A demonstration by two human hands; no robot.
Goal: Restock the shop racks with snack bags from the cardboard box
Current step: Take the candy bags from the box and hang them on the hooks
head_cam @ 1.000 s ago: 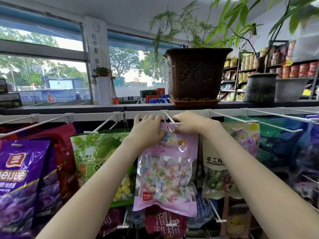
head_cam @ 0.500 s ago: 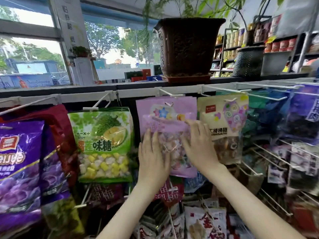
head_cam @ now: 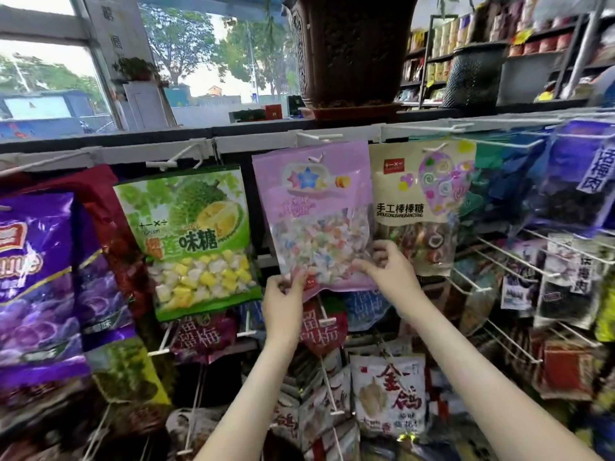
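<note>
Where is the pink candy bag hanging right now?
Centre of the head view, the pink candy bag hangs between the green durian bag and the lollipop bag.

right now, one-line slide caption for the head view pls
Both hands, left hand and right hand, grip the bottom of a pink candy bag hanging on a rack hook.

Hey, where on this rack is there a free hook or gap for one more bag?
The white hook above the green durian bag sticks out bare at its tip. A dark gap shows between that bag and the pink candy bag. Right of the lollipop bag it is crowded.
</note>
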